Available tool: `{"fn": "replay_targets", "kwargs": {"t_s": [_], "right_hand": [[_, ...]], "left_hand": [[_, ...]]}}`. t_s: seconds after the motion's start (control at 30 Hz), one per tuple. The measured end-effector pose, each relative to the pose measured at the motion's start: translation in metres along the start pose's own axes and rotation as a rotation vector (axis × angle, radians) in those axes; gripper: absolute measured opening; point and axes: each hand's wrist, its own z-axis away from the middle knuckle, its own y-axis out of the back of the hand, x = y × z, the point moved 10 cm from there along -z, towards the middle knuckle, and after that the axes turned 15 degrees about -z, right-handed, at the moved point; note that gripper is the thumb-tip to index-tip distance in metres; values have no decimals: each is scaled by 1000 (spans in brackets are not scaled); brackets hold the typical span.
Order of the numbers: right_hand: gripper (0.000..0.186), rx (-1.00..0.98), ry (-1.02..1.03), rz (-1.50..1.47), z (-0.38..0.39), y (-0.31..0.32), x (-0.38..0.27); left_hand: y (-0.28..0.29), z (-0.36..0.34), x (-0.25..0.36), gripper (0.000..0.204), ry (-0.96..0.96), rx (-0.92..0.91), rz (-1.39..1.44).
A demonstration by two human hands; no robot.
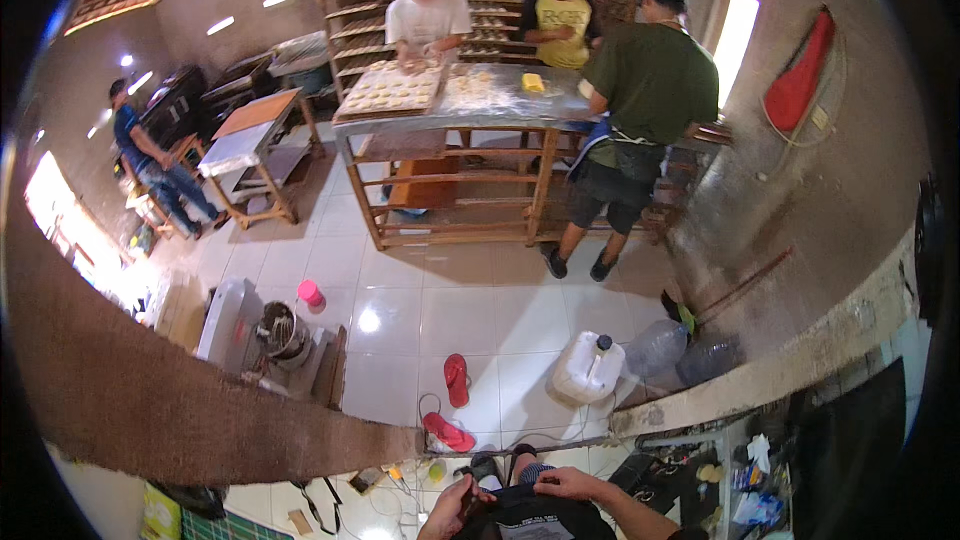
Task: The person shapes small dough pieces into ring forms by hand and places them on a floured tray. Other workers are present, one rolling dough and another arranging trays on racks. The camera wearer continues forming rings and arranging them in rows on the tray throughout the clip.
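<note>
The left hand (452,510) is seen partly curled at the left edge of black cloth (530,516), which is spread between and below both hands; whether anything is gripped cannot be told. The right hand (566,483) is bent loosely over the cloth's upper edge, its hold unconfirmed. Red sandals (457,380) are noted ahead.
</note>
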Motion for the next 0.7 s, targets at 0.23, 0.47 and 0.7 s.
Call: {"fn": "replay_targets", "kwargs": {"t_s": [0.23,0.47,0.7], "right_hand": [[45,191,-39,270,4,35,-41],[42,595,123,506,29,70,-102],[40,42,71,249,-56,84,-79]], "left_hand": [[20,-54,21,47,245,130,-977],[3,-76,60,65,224,-46,-1432],[-36,-117,98,52,180,-265,-1327]]}}
